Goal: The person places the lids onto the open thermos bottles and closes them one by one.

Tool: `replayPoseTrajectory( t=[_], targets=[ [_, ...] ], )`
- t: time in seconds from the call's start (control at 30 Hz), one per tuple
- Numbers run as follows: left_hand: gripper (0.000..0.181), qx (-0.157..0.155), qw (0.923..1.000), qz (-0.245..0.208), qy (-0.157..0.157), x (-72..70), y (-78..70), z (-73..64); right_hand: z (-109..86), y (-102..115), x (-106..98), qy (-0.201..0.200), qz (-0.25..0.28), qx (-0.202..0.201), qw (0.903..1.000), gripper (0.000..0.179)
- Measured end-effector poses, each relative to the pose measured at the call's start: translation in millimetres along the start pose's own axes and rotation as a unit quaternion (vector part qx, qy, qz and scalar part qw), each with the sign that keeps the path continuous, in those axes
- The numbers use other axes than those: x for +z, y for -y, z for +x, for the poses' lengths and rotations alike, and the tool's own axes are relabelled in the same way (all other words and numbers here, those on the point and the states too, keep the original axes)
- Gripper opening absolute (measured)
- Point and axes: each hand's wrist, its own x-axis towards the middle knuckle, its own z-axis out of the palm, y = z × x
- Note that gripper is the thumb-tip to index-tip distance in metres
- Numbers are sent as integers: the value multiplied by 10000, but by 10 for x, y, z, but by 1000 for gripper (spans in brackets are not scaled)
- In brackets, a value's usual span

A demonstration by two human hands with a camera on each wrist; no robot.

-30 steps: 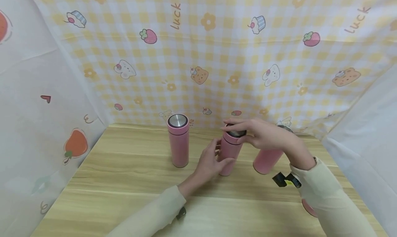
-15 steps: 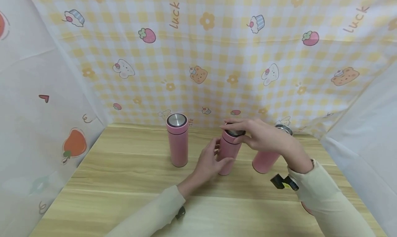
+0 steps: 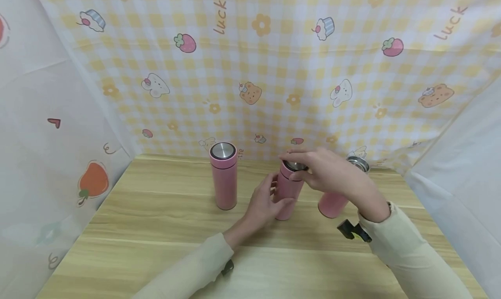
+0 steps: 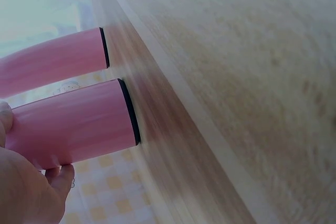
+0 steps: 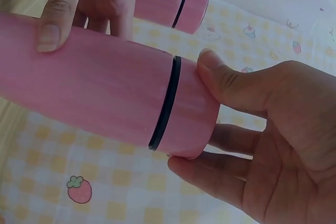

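Note:
A pink thermos bottle stands upright on the wooden table in the middle of the head view. My left hand grips its body from the left, thumb in front and fingers behind. From above, my right hand holds the bottle's pink lid, which has a steel top. In the right wrist view, thumb and fingertips pinch that lid's sides above a dark seam. Behind my right hand stands another pink thermos, partly hidden, with a bare steel rim at its top.
To the left, a third pink thermos stands upright with its lid on. A checked cloth hangs just behind the bottles, and white cloth walls flank the wooden table.
My right hand has turned slightly on the lid, and its forearm has shifted a little left. A pink edge beside the right sleeve is now hidden. My left hand keeps its grip.

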Motion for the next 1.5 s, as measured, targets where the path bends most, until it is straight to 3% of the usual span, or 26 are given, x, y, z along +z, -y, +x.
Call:
replayPoseTrajectory(
  t=[0.43,0.53,0.63,0.73,0.83,1.03,1.5],
  targets=[
    [64,-35,10000,16,48,-11,-8,-5,17,49,23,-291,-642,151,9974,50],
    [64,-4,10000,-2,44,-9,-12,-5,1,-26,-4,-133,-352,-3,9993,53],
    [65,9,10000,-39,57,-3,-13,-2,-24,-147,-43,184,378,-316,9986,53],
    [65,-13,10000,-60,71,6,-12,-3,-47,-259,-80,567,1115,-581,9904,51],
    [66,-43,9999,-59,71,14,-7,-8,-58,-315,-104,801,1450,-676,9839,50],
    [67,-13,10000,-18,55,12,-5,-9,-28,-317,-102,828,1594,-612,9818,49],
    [66,22,10000,5,42,-7,-11,-13,-18,-291,-57,542,1236,-694,9884,54]
  ],
)
